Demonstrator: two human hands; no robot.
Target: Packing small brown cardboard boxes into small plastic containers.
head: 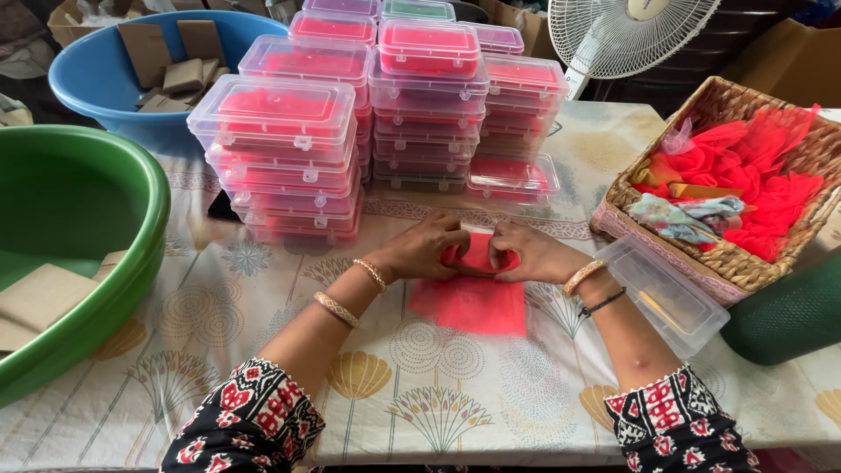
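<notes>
My left hand (423, 249) and my right hand (528, 254) meet at the middle of the table, both gripping a small object wrapped in red net fabric (477, 254). The loose part of the red fabric (471, 307) lies flat on the patterned tablecloth just below my hands. Bangles are on both wrists. What the fabric covers is hidden by my fingers.
Stacks of clear plastic boxes with red contents (289, 149) stand behind my hands. A wicker basket (692, 245) with red net pieces is at right, an empty clear box (666, 298) beside it. A green tub (88, 263) and blue tub (105, 79) hold cardboard pieces at left. A fan (626, 31) stands behind.
</notes>
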